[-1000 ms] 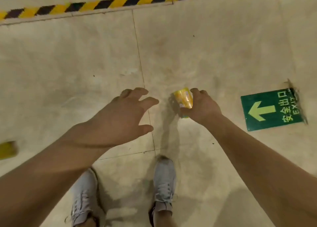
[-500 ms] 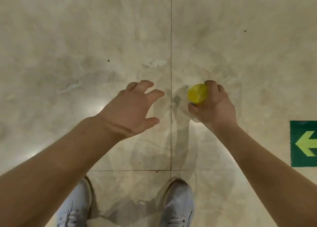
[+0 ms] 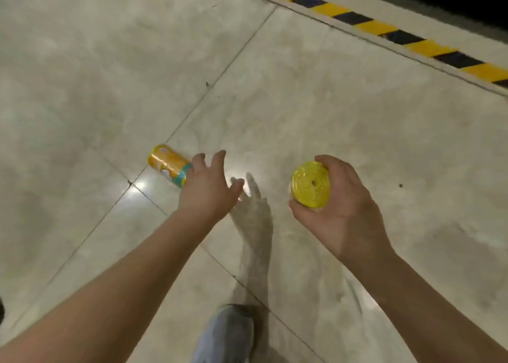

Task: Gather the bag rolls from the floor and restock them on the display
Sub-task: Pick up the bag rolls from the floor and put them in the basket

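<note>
My right hand [image 3: 341, 206] grips a yellow bag roll [image 3: 310, 184], its round end with a small centre hole facing the camera. A second yellow bag roll [image 3: 167, 165] with a teal band lies on its side on the beige tiled floor, left of centre. My left hand [image 3: 209, 187] hovers with fingers spread just right of that roll, its fingertips over the roll's near end. Whether it touches the roll I cannot tell. No display is in view.
A yellow-and-black hazard stripe [image 3: 384, 30] runs diagonally along the floor edge at the upper right, dark beyond it. One grey shoe [image 3: 228, 335] stands at the bottom centre. Tile joints cross the floor [image 3: 82, 60].
The view has swung left; the green exit sign has left the frame and a second roll has come into view. My left hand has reached out toward it. My right hand still holds its roll.
</note>
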Tool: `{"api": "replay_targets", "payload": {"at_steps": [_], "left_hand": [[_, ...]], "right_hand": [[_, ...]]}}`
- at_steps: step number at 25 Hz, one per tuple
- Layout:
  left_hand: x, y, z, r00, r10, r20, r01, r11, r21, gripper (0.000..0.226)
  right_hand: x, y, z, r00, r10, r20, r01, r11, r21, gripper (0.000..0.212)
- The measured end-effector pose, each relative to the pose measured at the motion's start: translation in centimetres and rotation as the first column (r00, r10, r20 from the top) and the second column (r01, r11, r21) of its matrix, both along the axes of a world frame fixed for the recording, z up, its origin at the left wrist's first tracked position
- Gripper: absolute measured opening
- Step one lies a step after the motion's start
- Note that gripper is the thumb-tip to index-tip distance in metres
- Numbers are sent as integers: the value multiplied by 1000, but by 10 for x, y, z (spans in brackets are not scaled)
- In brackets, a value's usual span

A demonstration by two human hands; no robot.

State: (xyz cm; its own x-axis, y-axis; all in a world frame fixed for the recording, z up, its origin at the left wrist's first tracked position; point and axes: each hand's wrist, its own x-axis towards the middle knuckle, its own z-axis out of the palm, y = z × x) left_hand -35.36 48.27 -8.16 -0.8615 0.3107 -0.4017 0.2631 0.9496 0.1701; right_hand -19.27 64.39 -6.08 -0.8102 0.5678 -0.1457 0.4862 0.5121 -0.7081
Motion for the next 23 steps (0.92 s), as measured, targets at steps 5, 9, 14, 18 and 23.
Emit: {"api": "replay_targets", "payload": {"at_steps": [5,9,14,18,23], "left_hand": [[-86,-67,-45,876,475,79,-477,879,13,74],[-112,-65,-75,752,629,197,-657,690,304,84],[-106,-70,-43,521,624,582,-853,402,333,107],[-74,-82,87,602,436,668,-798,350,490,94],[-63,-110,348,824,349,447,-567,486,665,97]], "right_hand": [[-103,-41,-14,974,225,16,-225,974,1,76],[-152,-52,-22,937,349,-9,-349,937,23,71],[-163,-40,14,930,368,-16,-367,929,46,70],[-154,-44,129,941,339,1,-338,940,35,69],[-157,-65,366,931,361,48,-364,927,90,72]]}}
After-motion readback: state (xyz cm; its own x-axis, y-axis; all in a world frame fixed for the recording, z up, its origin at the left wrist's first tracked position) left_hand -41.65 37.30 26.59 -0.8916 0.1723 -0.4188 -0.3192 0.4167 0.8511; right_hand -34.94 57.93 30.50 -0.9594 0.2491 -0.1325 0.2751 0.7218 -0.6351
